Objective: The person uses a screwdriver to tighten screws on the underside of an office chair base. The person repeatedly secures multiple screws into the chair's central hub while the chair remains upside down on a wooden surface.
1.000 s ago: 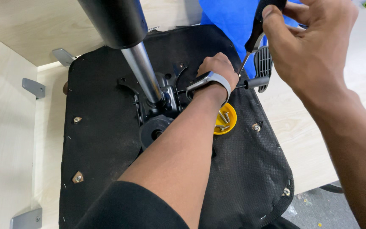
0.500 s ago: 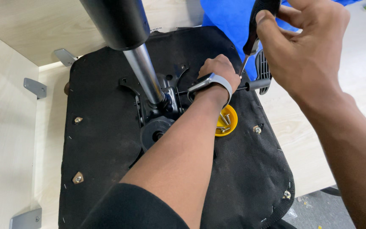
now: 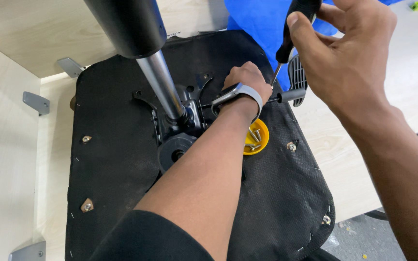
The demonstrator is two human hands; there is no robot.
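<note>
Since the earlier frame the right hand [image 3: 349, 63] has edged slightly left, its fingers clenched on the black-handled screwdriver [image 3: 293, 29] at upper right, tip angled toward the chair mechanism [image 3: 185, 121] at frame centre. Left hand [image 3: 245, 82] grips the mechanism's lever; a yellow cup of screws [image 3: 257, 137] sits beside its wrist.

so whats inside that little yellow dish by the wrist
The yellow dish holds several silver screws, lying loose. The left hand's wrist and forearm cover the dish's left part, so the full count cannot be told.
</note>
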